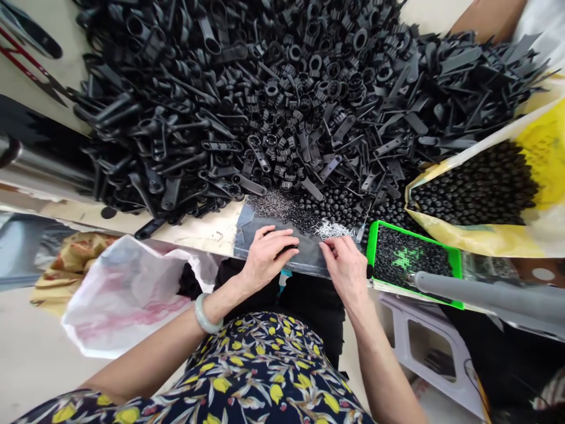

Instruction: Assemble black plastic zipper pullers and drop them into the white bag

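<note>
My left hand is over the dark grey work mat, its fingers curled round a small black plastic part that is mostly hidden. My right hand is at the near edge of a small heap of thin silvery pins. Its thumb and forefinger are pinched together, and whatever is between them is too small to make out. Beyond the hands are small brownish-grey pieces and round black beads.
A large heap of black plastic parts covers the table's far side. At right are a green tray of small black pieces and a yellow-white bag of black beads. A grey bar crosses the tray's near corner. Scissors are far left.
</note>
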A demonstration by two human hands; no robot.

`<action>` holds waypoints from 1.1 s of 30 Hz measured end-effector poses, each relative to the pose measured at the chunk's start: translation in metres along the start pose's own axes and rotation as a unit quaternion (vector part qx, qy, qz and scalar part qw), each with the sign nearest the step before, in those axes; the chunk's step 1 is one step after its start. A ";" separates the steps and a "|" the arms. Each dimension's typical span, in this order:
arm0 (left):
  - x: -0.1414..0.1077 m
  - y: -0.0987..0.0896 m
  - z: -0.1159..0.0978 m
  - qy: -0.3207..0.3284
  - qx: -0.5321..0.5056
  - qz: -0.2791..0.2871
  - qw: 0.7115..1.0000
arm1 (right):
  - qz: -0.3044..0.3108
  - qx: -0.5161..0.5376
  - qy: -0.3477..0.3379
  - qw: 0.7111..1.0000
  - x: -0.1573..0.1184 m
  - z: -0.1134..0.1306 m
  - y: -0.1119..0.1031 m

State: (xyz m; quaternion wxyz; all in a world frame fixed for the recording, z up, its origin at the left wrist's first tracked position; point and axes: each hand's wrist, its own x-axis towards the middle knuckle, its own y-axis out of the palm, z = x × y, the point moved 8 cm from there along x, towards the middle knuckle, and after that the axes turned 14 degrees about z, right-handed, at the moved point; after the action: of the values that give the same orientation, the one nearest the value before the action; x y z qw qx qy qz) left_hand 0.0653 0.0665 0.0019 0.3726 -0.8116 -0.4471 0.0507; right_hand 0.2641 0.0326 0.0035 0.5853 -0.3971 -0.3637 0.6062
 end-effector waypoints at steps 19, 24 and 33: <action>0.007 0.002 0.003 -0.032 0.030 0.042 0.998 | -0.005 0.142 -0.032 0.989 -0.004 0.004 -0.004; 0.010 0.001 0.002 -0.016 0.038 0.027 0.999 | 0.031 0.348 -0.017 0.937 -0.003 0.015 0.012; 0.005 0.003 0.004 -0.012 0.025 0.010 1.000 | 0.023 0.396 -0.038 0.917 0.009 0.034 0.027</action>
State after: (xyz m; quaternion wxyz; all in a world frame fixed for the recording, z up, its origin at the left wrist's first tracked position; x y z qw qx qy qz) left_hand 0.0689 0.0716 -0.0016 0.3873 -0.8055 -0.4422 0.0750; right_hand 0.2218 0.0411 -0.0075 0.6661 -0.1181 -0.1061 0.7287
